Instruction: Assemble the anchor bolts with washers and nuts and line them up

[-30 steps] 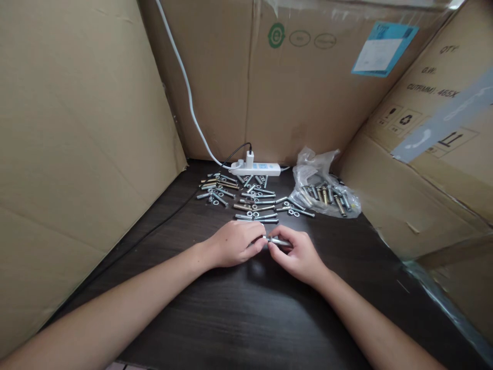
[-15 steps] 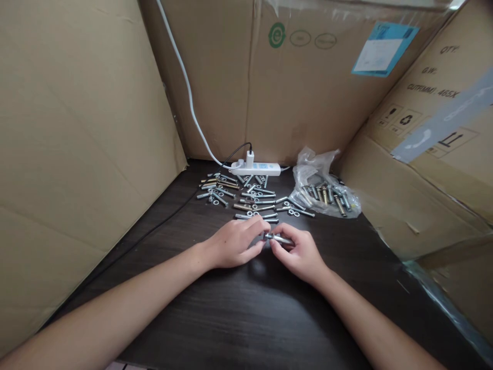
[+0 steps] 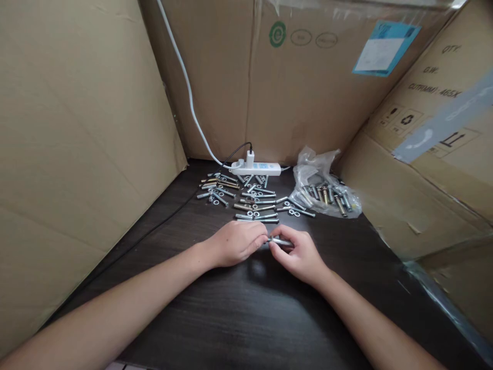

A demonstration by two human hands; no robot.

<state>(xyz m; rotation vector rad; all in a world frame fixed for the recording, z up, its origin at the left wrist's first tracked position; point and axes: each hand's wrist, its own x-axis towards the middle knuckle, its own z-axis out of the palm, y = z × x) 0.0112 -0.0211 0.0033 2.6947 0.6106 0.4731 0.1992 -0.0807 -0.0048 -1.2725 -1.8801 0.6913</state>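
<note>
Both hands meet over a dark wooden table (image 3: 239, 313). My right hand (image 3: 300, 254) is closed round a silver bolt (image 3: 280, 241) that lies roughly level, its end pointing left. My left hand (image 3: 234, 241) pinches that left end with its fingertips; what sits under the fingertips is hidden. Just beyond the hands lies a spread of loose bolts, sleeves and washers (image 3: 246, 198).
A clear plastic bag of bolts (image 3: 325, 190) lies at the back right. A white power strip (image 3: 256, 168) with a plugged charger and cables sits against the back. Cardboard boxes (image 3: 77, 128) wall the table on the left, back and right.
My left fingers opened slightly half a second ago and have closed on the bolt's end again. The hands have stayed in place.
</note>
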